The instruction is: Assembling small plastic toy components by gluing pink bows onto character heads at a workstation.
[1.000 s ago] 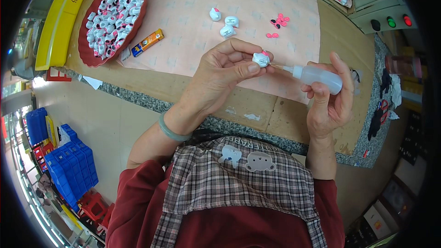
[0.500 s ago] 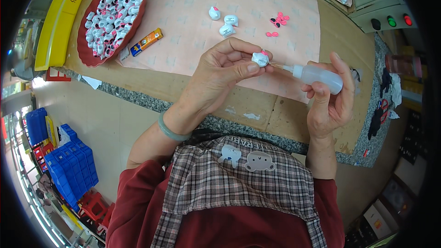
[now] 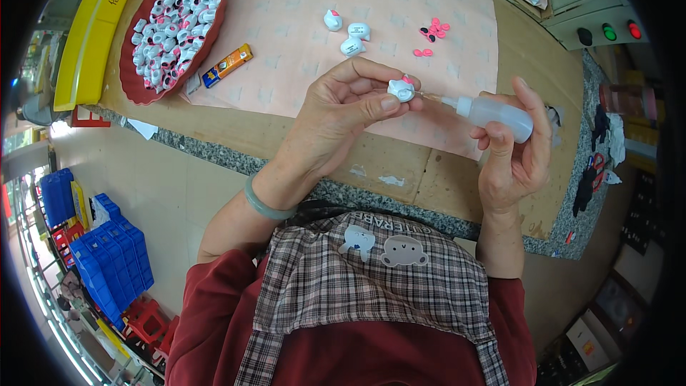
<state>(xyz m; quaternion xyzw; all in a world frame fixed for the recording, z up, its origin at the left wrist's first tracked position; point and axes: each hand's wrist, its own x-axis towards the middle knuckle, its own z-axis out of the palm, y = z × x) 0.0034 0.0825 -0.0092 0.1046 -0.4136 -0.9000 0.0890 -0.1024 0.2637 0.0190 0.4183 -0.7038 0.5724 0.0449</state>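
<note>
Between thumb and fingers, my left hand [image 3: 350, 100] pinches a small white cat-head figure [image 3: 401, 90] with a pink bow. My right hand [image 3: 516, 146] is wrapped round a translucent squeeze bottle [image 3: 500, 119], held nearly level. Its thin needle tip points left and reaches the right side of the figure; whether they touch I cannot tell. Beyond my hands, several similar white figures [image 3: 353, 46] lie on the pink sheet [image 3: 279, 50]. To their right is a small cluster of pink bow pieces [image 3: 434, 30], some with dark undersides.
A scalloped red-brown bowl [image 3: 126, 64] full of white figures stands at the left, beside a yellow bin edge [image 3: 93, 36]. An orange and blue packet [image 3: 227, 66] lies near it. At the far right is a machine panel with green and red buttons [image 3: 620, 31]. Blue crates [image 3: 112, 264] stand on the floor.
My left hand has shifted the cat-head figure slightly left and turned it a little. The bottle stays almost where it was, its tip still by the figure.
</note>
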